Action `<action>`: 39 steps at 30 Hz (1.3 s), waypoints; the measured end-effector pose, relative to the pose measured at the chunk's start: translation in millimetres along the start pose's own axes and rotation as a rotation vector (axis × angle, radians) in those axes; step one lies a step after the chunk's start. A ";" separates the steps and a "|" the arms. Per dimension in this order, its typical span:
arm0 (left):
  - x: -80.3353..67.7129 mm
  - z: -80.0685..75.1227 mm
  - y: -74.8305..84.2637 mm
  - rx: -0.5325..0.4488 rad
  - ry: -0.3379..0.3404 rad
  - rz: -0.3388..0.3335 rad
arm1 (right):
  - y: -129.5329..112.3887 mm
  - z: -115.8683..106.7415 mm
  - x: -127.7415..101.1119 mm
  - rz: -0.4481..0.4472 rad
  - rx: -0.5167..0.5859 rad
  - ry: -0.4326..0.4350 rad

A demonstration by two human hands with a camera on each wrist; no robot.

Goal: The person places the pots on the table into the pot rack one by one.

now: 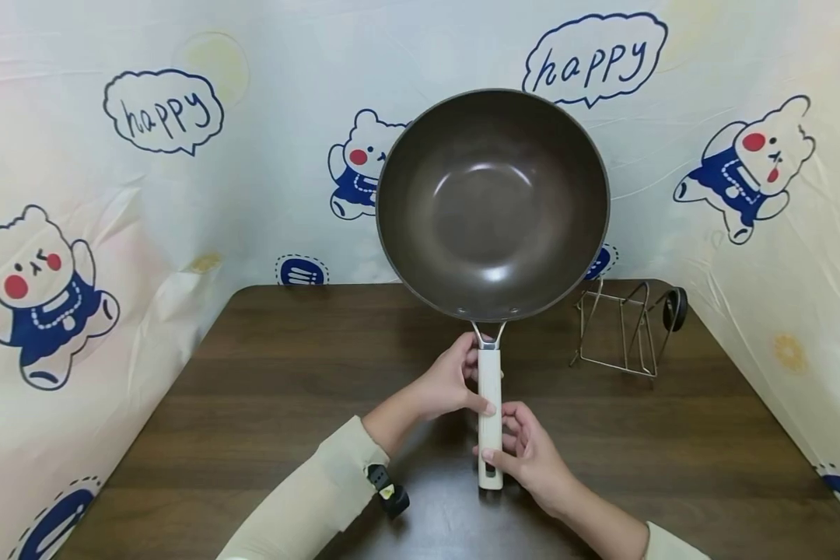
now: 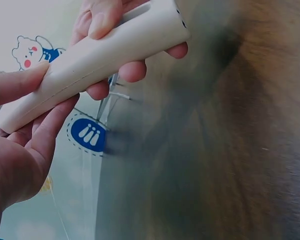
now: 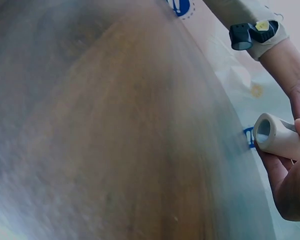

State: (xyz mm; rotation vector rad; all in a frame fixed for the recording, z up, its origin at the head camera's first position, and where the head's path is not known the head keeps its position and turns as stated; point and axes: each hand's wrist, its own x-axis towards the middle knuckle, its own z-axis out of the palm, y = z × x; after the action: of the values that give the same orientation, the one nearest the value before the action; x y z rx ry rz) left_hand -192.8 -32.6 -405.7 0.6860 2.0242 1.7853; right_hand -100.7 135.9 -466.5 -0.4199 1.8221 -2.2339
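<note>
Nearest the person, the right hand (image 1: pixel 532 459) gripped the lower end of the wok's cream handle (image 1: pixel 490 416), fingers curled round it by the hanging hole; the right wrist view showed the hollow butt of the handle (image 3: pixel 275 135) seated against that palm. Just above it, the left hand (image 1: pixel 451 385) wrapped the handle's upper half, thumb laid along the front, fingers behind, as the left wrist view confirmed (image 2: pixel 20 145). Two stacked grips on a long handle looked like an answer to the weight out front: the lower hand steadying the end, the upper one taking the load nearer the bowl. The wok (image 1: pixel 493 204) was held clear of the table (image 1: pixel 266 373), tipped up so its dark, bare inside faced the person, its metal fork meeting the handle just above the left hand. Farther back and to the right, a wire rack (image 1: pixel 619 330) stood on the table, apart from the wok. Behind all hung a cartoon-bear backdrop (image 1: pixel 161 113).
</note>
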 end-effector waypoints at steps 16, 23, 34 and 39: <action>36.2 10.3 16.4 0.108 0.082 -0.040 | -7.6 -13.9 12.6 -0.126 -0.022 0.112; 41.6 14.9 18.2 0.027 0.153 -0.037 | -10.1 -8.8 16.1 -0.112 0.003 0.171; 53.2 34.1 13.5 0.087 0.126 -0.001 | -10.7 -10.1 6.5 -0.096 -0.024 0.265; 57.5 42.6 13.2 0.080 0.109 0.004 | -10.8 -11.7 2.5 -0.091 -0.076 0.335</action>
State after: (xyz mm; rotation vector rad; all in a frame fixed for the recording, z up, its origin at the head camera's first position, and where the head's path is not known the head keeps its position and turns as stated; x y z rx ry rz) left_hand -214.4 36.1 -395.7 0.6287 2.1770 1.7876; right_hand -107.2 147.9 -457.9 -0.1493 2.0935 -2.4214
